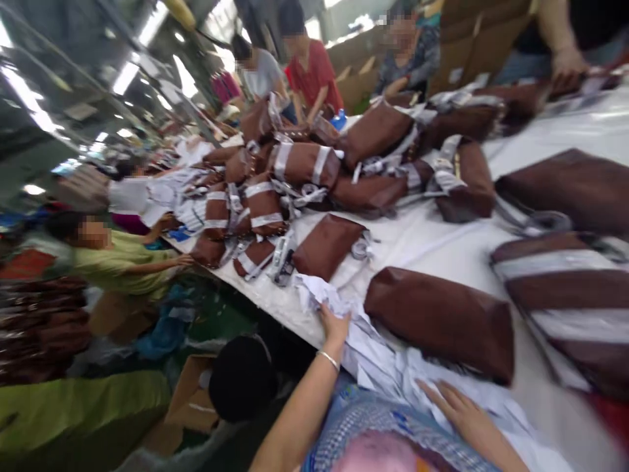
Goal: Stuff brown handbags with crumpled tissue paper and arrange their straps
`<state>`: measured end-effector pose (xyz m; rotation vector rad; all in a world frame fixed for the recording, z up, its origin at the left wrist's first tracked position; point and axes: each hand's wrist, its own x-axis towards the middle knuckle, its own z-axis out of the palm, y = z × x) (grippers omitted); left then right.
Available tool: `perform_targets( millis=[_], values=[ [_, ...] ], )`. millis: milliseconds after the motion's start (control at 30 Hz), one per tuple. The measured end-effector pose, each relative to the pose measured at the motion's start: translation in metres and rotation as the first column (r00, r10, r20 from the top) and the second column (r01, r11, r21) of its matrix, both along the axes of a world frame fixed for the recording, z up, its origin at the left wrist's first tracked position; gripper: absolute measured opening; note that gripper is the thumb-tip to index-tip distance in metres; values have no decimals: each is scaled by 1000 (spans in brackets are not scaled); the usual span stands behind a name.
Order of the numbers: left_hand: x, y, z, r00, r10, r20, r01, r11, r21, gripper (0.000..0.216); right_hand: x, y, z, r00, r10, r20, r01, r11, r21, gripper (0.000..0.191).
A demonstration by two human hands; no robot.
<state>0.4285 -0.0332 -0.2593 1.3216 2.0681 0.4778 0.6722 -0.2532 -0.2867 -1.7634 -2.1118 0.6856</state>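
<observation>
In the head view, a rumpled run of white paper (pixel 371 357) is seen along the near edge of the counter (pixel 432 246), from the centre of the frame down toward the lower right. Its upper end is touched by the left hand (pixel 337 326), whose fingers are parted and bent over the folds; whether any paper is pinched between them cannot be told. The right hand (pixel 459 406), lower right of centre, is laid over the paper with fingers spread and loosely extended, and nothing is seen gripped in it.

The paper is judged to be light, soft and limp, easily creased or torn, and apt to slide on the smooth counter. It is probably best gathered in a broad fold, with several layers taken together, rather than plucked by one thin corner. Its long axis is slanted from upper left to lower right, roughly in line with the counter's edge; no front or back end can be made out in the crumpled folds.

Just beyond it, right of centre, a brown bag (pixel 439 324) is laid on the counter, its long axis sloped gently down to the right, roughly alongside the paper.
</observation>
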Motion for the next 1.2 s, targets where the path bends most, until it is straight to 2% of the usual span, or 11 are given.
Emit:
perform_targets(
  millis=[133, 267, 367, 400, 467, 567, 667, 767, 967, 1133, 1200],
  values=[
    [-22, -4, -1, 999, -27, 39, 27, 1000, -7, 97, -2, -9, 17, 1000, 16, 14, -14, 991, -134, 74],
    [-52, -24, 18, 999, -36, 14, 35, 998, 54, 94, -5, -2, 29, 999, 53, -4, -52, 973, -224, 83],
    [-68, -36, 42, 929, -351, -117, 361, 928, 87, 74, -4, -4, 35, 997, 68, -39, -76, 955, -288, 87],
    [-70, -39, 49, 828, -536, -165, 552, 830, 72, 69, -4, -5, 37, 997, 63, -52, -76, 953, -293, 86],
    [-71, -42, 61, 474, -855, -212, 875, 484, 9, 63, -2, -5, 43, 997, 52, -58, -66, 954, -293, 84],
    [-63, -43, 67, -27, -985, -170, 995, -10, -99, 53, -2, -4, 55, 999, 39, 25, -31, 960, -278, 83],
    [-54, -43, 67, -209, -976, -68, 965, -195, -177, 48, -5, -3, 67, 992, 21, 122, 4, 980, -198, 92],
    [-47, -41, 73, -196, -980, -20, 955, -186, -231, 61, -8, -2, 71, 991, 60, 123, -46, 992, -119, 102],
    [-21, -51, 82, 82, -993, -87, 985, 94, -143, 71, -15, 11, 58, 995, 89, 35, -82, 984, -156, 84],
    [2, -57, 68, 142, -986, -89, 980, 152, -126, 71, -12, 13, 63, 978, 71, -195, -100, 985, -139, 71],
    [9, -53, 67, 247, -966, -75, 966, 251, -56, 60, -10, 13, 70, 951, 97, -294, -138, 983, -121, 69]
  ],
)
